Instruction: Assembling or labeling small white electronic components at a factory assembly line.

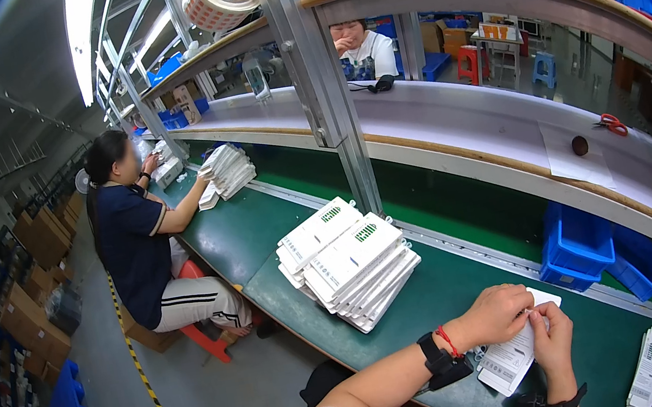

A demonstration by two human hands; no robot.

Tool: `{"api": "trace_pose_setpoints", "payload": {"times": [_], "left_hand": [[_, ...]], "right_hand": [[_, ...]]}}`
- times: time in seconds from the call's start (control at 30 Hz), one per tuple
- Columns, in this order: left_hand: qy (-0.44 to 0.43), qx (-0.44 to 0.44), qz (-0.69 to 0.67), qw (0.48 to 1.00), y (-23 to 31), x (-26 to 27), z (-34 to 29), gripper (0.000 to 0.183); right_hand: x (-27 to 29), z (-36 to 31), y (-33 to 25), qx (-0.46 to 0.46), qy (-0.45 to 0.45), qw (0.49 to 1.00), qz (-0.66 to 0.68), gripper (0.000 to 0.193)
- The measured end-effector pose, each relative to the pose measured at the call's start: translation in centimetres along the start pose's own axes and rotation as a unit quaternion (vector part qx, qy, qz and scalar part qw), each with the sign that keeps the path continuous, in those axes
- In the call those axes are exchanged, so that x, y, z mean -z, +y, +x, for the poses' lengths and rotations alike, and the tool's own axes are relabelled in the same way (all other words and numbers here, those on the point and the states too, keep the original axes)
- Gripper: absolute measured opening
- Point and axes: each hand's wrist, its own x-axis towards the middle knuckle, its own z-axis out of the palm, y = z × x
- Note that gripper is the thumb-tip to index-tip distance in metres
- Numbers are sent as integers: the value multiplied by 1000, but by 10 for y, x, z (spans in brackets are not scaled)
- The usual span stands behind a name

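Note:
A flat white box with small printed marks lies at a slant on the green bench near its front edge. My left hand reaches over it from the left, fingers closed at the box's upper part. From the right, my right hand pinches the same area with thumb and fingers, close against the left fingertips. The exact spot they grip is partly hidden by the fingers. To the left stand two leaning piles of similar white boxes with green print. Another narrow white box lies at the right.
Blue plastic bins stand at the bench's back right. Above runs a shelf with red-handled scissors and a small dark round object. A metal post rises behind the piles. A co-worker sits at the left beside more boxes.

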Motion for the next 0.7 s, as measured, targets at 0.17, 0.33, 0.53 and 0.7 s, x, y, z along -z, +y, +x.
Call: {"api": "trace_pose_setpoints", "payload": {"times": [0.17, 0.33, 0.53, 0.7], "left_hand": [[1, 7, -6, 1000, 0, 0, 0, 9], [-6, 11, -15, 1000, 3, 3, 1, 10], [2, 7, -5, 1000, 1, 1, 0, 10], [10, -1, -4, 1000, 0, -1, 0, 9]], "right_hand": [[0, 0, -1, 6, 2, 1000, -2, 12], [0, 0, 0, 7, 0, 1000, 5, 12], [0, 1, -3, -10, -9, 1000, 11, 12], [-1, 1, 0, -9, -11, 1000, 8, 12]]}}
